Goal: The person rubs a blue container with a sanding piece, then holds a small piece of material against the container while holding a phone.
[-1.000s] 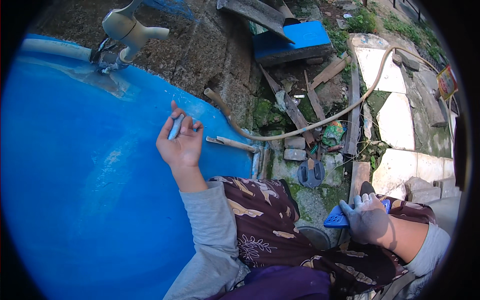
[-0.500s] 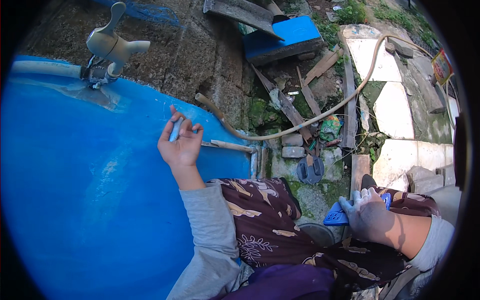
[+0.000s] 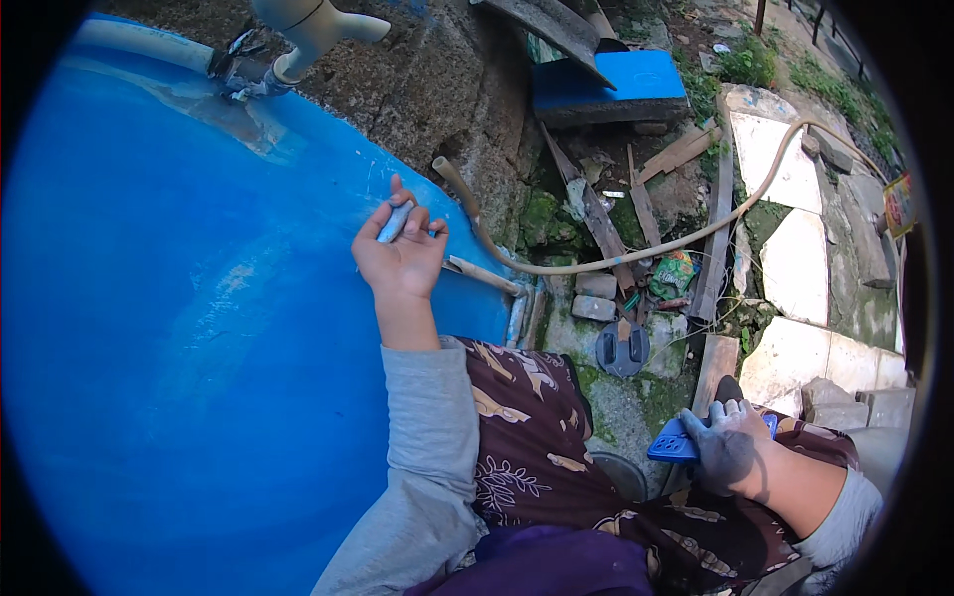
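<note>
My left hand (image 3: 402, 253) is raised palm up in front of the blue-painted surface (image 3: 219, 328). Its thumb and curled fingers pinch a small pale blue-grey stick-like piece (image 3: 395, 223). Grey smears cover my right hand (image 3: 733, 444), which rests low by my patterned dark skirt (image 3: 517, 407). The fingers there are wrapped over a flat blue object (image 3: 672, 444) with oval cut-outs or marks at one end; its exact kind I cannot tell, as the hand covers most of it.
A tap (image 3: 318, 35) and pipe (image 3: 139, 40) run along the blue surface's upper edge. A beige hose (image 3: 616, 260) curves across the ground, past wood planks (image 3: 715, 228), bricks (image 3: 594, 308), a round grey lid (image 3: 622, 350) and white tiles (image 3: 795, 263). Behind lies a blue-topped slab (image 3: 616, 84).
The view has turned, so the tap, hose and blue surface sit further right in the picture. Both hands keep their grips, with little movement against their surroundings.
</note>
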The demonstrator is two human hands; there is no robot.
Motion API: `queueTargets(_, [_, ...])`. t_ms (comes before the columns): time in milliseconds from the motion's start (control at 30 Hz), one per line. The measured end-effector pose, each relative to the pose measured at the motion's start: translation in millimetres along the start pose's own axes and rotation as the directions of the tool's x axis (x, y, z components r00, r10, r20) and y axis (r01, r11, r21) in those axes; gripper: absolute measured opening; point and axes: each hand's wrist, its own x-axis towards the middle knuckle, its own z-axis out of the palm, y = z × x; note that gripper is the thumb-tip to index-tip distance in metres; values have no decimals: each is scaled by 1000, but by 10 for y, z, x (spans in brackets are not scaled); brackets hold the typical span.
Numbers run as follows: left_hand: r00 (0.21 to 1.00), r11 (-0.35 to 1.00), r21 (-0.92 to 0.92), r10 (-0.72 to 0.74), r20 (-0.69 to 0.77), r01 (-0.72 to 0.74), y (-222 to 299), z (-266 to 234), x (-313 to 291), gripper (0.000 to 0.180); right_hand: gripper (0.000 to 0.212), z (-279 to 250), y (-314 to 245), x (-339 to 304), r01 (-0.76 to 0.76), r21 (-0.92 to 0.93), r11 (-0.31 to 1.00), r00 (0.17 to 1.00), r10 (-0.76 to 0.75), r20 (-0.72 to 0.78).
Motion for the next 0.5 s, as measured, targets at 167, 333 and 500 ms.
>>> queueTargets(167, [989, 998, -58, -22, 147, 31, 117, 1, -50, 38, 72, -58, -34, 5, -6, -28, 1000, 1000, 7, 12])
queueTargets(333, [996, 991, -92, -94, 3, 93, -1, -44, 39, 38, 73, -21, 2, 28, -3, -52, 999, 1000, 3, 12])
queueTargets(500, [987, 995, -4, 99, 124, -99, 208, 56, -200, 37, 66, 2, -4, 149, 28, -18, 999, 998, -28, -47])
